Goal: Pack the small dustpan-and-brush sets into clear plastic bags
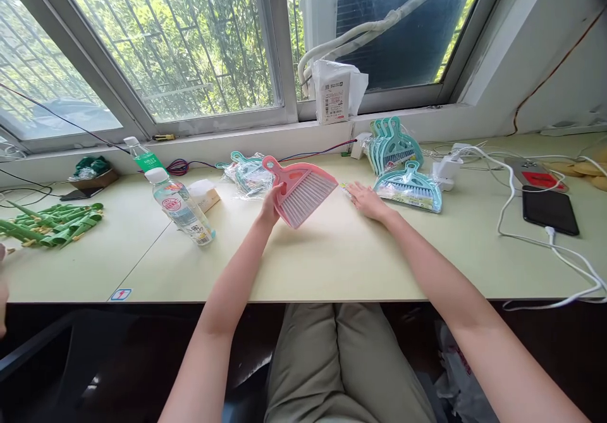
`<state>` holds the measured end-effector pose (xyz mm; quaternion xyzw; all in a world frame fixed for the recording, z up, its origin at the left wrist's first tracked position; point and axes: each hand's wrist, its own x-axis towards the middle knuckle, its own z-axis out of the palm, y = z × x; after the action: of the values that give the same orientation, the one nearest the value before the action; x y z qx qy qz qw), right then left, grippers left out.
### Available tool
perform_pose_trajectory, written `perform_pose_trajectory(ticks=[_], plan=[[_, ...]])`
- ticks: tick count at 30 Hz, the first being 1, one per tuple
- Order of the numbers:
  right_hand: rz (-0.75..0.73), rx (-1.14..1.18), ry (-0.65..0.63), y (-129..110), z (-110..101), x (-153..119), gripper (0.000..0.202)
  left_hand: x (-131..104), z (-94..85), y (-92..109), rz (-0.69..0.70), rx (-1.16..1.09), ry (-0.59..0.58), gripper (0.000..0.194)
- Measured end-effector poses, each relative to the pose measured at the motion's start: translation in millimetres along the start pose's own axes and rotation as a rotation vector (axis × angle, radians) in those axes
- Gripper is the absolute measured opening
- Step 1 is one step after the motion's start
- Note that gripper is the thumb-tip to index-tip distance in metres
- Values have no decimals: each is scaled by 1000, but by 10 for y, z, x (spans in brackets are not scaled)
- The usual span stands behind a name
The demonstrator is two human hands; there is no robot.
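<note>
My left hand (272, 203) grips a pink dustpan (296, 179) with a pale-bristled brush (308, 196) set in it, tilted above the table. My right hand (364, 200) lies flat on the table with its fingers stretched out, over or beside a small printed wrapper (346, 189) that is mostly hidden. Just right of that hand sits a wrapped teal dustpan set (410, 189). Behind it, several more teal sets (391, 145) stand stacked. Another teal bundle in clear plastic (246, 173) lies behind my left hand.
Two bottles, one clear (183, 208) and one green-labelled (142, 154), stand at the left. Green leaf strips (57, 226) lie farther left. A black phone (550, 211) and white cables (509, 189) lie at the right. A tissue pack (333, 97) stands on the sill.
</note>
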<state>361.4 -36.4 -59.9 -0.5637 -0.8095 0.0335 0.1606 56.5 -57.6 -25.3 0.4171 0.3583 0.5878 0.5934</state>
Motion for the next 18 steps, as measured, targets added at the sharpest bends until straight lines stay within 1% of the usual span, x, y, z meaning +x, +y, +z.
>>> perform_pose_trajectory(ticks=[2, 4, 7, 10, 12, 14, 16, 18], plan=[[29, -20, -88, -51, -26, -12, 47, 11, -39, 10, 25, 4, -4, 40], [43, -2, -126, -132, -113, -34, 43, 16, -53, -9, 19, 34, 16, 41], [31, 89, -184, -221, -251, -74, 45, 29, -60, -62, -60, 76, 76, 41], [-10, 117, -246, -234, -269, -100, 48, 37, -65, -106, -104, 97, 77, 41], [13, 62, -207, -221, -206, -104, 48, 31, -59, -122, -104, 110, 69, 41], [77, 22, -111, -209, -114, -94, 50, 13, -41, -125, -118, 119, 55, 41], [134, 45, -43, -200, -31, -72, 46, -11, -14, -116, -130, 126, 32, 42], [138, 117, -29, -186, 7, -40, 37, -32, 11, -100, -101, 167, 12, 45]])
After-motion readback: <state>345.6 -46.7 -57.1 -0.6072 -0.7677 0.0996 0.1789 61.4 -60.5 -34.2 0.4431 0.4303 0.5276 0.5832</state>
